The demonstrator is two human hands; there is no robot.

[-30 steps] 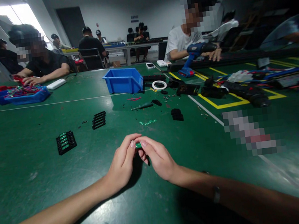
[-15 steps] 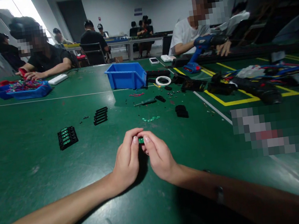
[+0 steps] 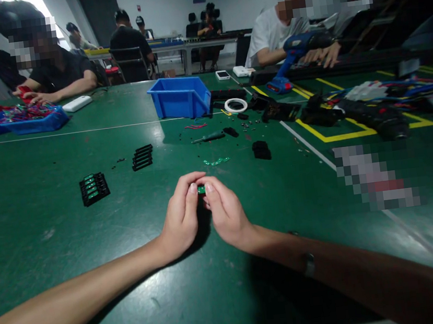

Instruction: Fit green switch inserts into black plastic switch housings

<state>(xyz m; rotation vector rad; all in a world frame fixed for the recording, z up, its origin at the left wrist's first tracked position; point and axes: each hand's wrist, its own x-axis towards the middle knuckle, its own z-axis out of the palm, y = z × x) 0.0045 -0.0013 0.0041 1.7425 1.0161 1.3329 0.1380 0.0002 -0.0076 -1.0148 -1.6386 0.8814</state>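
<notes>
Between both thumbs shows a small green circuit board [image 3: 201,189], its edges covered by my fingers. My left hand [image 3: 182,213] grips it from the left and my right hand [image 3: 225,211] from the right, fingers curled behind. Whether a black housing sits under the board is hidden. Just beyond my fingers lies a row of small green boards [image 3: 216,161]. To the left, black holders with green boards in them [image 3: 94,188] are lined up side by side. Several bare black frames [image 3: 142,157] lie close to those, and stacked black parts [image 3: 261,150] are on the right.
A blue bin [image 3: 181,98] stands at the back middle, near a screwdriver [image 3: 209,137] and a white ring [image 3: 235,105]. A blue cordless drill [image 3: 287,64] stands back right. Wires fill a blue tray [image 3: 33,121] at the left. Co-workers sit across the green table [image 3: 138,297].
The whole view has tilted down slightly, so things appear higher in the picture. Both hands keep the same hold on the green circuit board.
</notes>
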